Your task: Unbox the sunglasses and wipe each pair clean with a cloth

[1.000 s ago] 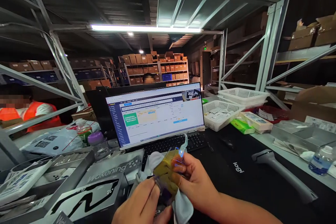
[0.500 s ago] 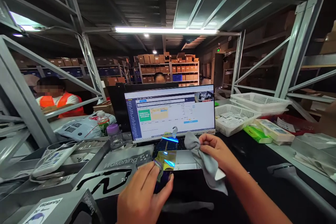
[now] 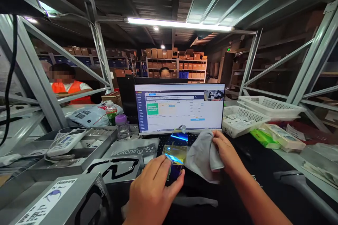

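My left hand (image 3: 153,186) is closed, fingers and thumb pinching a shiny reflective piece (image 3: 176,153) with blue and yellow glints; it looks like mirrored lenses, though its exact kind is unclear. Part of this piece is hidden behind my fingers. My right hand (image 3: 224,149) grips the top corner of a grey cleaning cloth (image 3: 199,153), which hangs spread out just right of the shiny piece. Whether cloth and piece touch I cannot tell. Below them on the black desk lies a blurred grey strip (image 3: 196,201).
A monitor (image 3: 179,112) stands straight ahead. At left are grey Wakening boxes (image 3: 63,204), a grey tray (image 3: 79,161) of small goods and a purple-capped bottle (image 3: 121,126). White baskets (image 3: 245,126), a green packet (image 3: 264,139) and a grey handheld scanner (image 3: 298,182) are at right.
The cloth, bunched and hanging narrow before, now hangs wider and closer to the shiny piece. My view has shifted, so the surroundings sit further right and slightly higher.
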`<state>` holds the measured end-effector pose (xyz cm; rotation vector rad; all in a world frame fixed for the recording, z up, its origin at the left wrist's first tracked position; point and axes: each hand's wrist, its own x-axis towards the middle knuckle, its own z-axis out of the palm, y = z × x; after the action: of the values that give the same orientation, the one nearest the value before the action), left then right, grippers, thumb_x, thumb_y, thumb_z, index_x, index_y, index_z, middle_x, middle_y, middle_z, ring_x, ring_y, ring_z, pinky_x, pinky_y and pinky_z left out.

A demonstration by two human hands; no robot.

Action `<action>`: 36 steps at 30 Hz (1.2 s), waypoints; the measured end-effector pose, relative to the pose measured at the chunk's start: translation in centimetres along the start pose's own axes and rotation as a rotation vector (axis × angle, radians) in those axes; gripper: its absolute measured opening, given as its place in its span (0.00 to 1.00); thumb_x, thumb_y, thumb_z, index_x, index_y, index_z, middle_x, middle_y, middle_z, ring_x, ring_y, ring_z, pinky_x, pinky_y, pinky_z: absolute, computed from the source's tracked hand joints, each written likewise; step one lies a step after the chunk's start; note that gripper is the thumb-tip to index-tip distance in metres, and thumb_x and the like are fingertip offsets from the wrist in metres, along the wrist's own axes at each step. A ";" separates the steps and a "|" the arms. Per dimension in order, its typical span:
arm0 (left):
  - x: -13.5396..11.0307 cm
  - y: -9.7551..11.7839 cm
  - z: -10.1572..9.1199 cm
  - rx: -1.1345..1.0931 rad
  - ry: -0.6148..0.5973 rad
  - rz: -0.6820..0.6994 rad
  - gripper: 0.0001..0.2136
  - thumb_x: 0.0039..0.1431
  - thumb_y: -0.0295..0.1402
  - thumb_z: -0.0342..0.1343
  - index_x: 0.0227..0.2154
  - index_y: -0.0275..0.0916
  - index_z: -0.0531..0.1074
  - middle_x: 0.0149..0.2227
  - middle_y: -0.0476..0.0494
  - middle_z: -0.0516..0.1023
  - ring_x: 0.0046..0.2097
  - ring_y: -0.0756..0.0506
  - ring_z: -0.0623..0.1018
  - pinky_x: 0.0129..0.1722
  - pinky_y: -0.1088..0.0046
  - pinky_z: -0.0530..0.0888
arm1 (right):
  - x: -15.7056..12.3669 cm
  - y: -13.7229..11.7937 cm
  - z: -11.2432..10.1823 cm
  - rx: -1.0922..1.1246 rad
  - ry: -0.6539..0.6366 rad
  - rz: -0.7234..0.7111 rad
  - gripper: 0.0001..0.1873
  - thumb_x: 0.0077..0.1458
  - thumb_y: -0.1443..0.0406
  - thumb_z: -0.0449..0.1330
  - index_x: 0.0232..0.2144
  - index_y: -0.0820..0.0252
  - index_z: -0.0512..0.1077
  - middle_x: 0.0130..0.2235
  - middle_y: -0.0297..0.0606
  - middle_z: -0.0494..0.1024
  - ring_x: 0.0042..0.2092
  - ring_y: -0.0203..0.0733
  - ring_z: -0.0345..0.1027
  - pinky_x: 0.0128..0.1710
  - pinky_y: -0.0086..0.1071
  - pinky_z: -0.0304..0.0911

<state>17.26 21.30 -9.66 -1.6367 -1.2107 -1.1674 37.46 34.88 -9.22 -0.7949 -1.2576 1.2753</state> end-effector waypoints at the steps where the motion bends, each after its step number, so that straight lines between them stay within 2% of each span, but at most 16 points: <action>1: 0.0 0.0 0.0 0.007 -0.001 -0.009 0.05 0.62 0.32 0.60 0.37 0.36 0.72 0.35 0.43 0.79 0.36 0.45 0.80 0.36 0.72 0.75 | -0.2 -0.1 0.1 0.048 0.007 0.036 0.05 0.47 0.62 0.60 0.30 0.55 0.70 0.26 0.28 0.70 0.30 0.38 0.61 0.31 0.30 0.56; 6: -0.2 -0.2 0.2 0.068 -0.017 -0.039 0.07 0.63 0.36 0.58 0.37 0.36 0.72 0.36 0.42 0.80 0.37 0.44 0.81 0.34 0.70 0.76 | -2.8 -0.6 2.5 0.314 -0.076 0.121 0.14 0.46 0.61 0.66 0.38 0.55 0.74 0.36 0.34 0.79 0.37 0.43 0.71 0.37 0.33 0.66; 9: -0.5 -0.4 0.5 0.096 -0.049 -0.037 0.10 0.65 0.38 0.55 0.37 0.35 0.73 0.37 0.40 0.80 0.37 0.42 0.82 0.33 0.68 0.77 | -5.5 -0.6 4.3 0.376 -0.238 0.141 0.17 0.47 0.62 0.67 0.42 0.56 0.76 0.42 0.39 0.80 0.40 0.44 0.73 0.40 0.36 0.68; 12: -0.7 -0.5 0.6 0.111 -0.083 -0.033 0.12 0.67 0.39 0.51 0.38 0.34 0.73 0.39 0.38 0.81 0.38 0.41 0.82 0.33 0.67 0.78 | -7.1 -0.9 5.1 0.439 -0.387 0.155 0.19 0.44 0.65 0.66 0.42 0.58 0.79 0.40 0.39 0.81 0.39 0.43 0.72 0.43 0.36 0.66; 15: -0.7 -0.3 0.4 0.081 -0.076 -0.025 0.11 0.67 0.38 0.53 0.38 0.34 0.73 0.39 0.38 0.80 0.38 0.41 0.82 0.35 0.67 0.78 | -7.0 -1.3 4.8 0.418 -0.462 0.151 0.16 0.47 0.61 0.66 0.39 0.60 0.80 0.36 0.40 0.81 0.35 0.44 0.70 0.39 0.38 0.67; 17: -0.7 0.0 0.2 0.041 -0.071 -0.001 0.10 0.66 0.36 0.54 0.38 0.34 0.73 0.38 0.38 0.80 0.38 0.42 0.82 0.36 0.68 0.78 | -6.3 -1.4 4.3 0.315 -0.485 0.147 0.14 0.50 0.57 0.66 0.36 0.61 0.80 0.35 0.40 0.81 0.34 0.45 0.70 0.38 0.39 0.67; 19: -0.6 0.4 0.1 0.033 -0.075 0.031 0.09 0.67 0.35 0.52 0.38 0.33 0.73 0.37 0.39 0.80 0.37 0.43 0.81 0.35 0.69 0.78 | -5.5 -1.0 4.0 0.189 -0.500 0.122 0.13 0.46 0.59 0.71 0.34 0.61 0.81 0.34 0.39 0.81 0.35 0.45 0.71 0.38 0.37 0.67; 21: -0.6 0.6 0.1 0.058 -0.091 0.056 0.11 0.68 0.36 0.50 0.38 0.33 0.73 0.37 0.38 0.80 0.37 0.42 0.82 0.34 0.68 0.78 | -5.1 -0.4 4.2 0.105 -0.483 0.073 0.15 0.41 0.64 0.74 0.35 0.60 0.81 0.34 0.37 0.81 0.36 0.45 0.70 0.39 0.36 0.66; 23: -0.8 0.8 0.3 0.083 -0.123 0.064 0.12 0.69 0.35 0.48 0.39 0.32 0.73 0.37 0.36 0.81 0.37 0.41 0.82 0.34 0.66 0.79 | -5.0 0.3 4.6 0.073 -0.403 0.028 0.16 0.40 0.67 0.73 0.36 0.59 0.80 0.35 0.36 0.81 0.36 0.43 0.70 0.39 0.34 0.67; 26: -0.9 0.9 0.6 0.105 -0.186 0.069 0.12 0.68 0.31 0.45 0.40 0.32 0.73 0.39 0.36 0.81 0.39 0.40 0.82 0.33 0.66 0.79 | -5.4 0.8 5.1 0.003 -0.262 -0.062 0.12 0.41 0.70 0.69 0.32 0.60 0.78 0.33 0.34 0.80 0.34 0.41 0.68 0.36 0.32 0.67; 29: -1.0 1.0 0.9 0.110 -0.206 0.111 0.13 0.67 0.29 0.44 0.42 0.31 0.73 0.40 0.36 0.81 0.40 0.40 0.82 0.34 0.66 0.78 | -5.8 0.9 5.2 -0.078 -0.154 -0.179 0.10 0.37 0.73 0.65 0.27 0.60 0.74 0.27 0.30 0.76 0.30 0.37 0.65 0.30 0.28 0.63; 32: -1.1 1.0 1.0 0.099 -0.168 0.156 0.13 0.68 0.28 0.43 0.43 0.30 0.73 0.40 0.35 0.82 0.40 0.41 0.82 0.36 0.67 0.78 | -6.1 0.9 5.1 -0.149 -0.140 -0.236 0.12 0.34 0.75 0.64 0.26 0.59 0.73 0.25 0.28 0.74 0.28 0.36 0.63 0.27 0.26 0.61; 36: -1.0 1.0 1.1 0.120 -0.110 0.199 0.13 0.67 0.24 0.43 0.42 0.29 0.74 0.40 0.34 0.82 0.40 0.41 0.83 0.38 0.67 0.78 | -6.6 0.9 5.3 -0.158 -0.208 -0.247 0.12 0.38 0.73 0.66 0.30 0.60 0.77 0.29 0.32 0.78 0.31 0.39 0.68 0.31 0.29 0.64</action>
<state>18.34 21.85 -11.00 -1.7048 -1.1331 -0.8759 33.14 27.59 -10.50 -0.6051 -1.5873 1.0872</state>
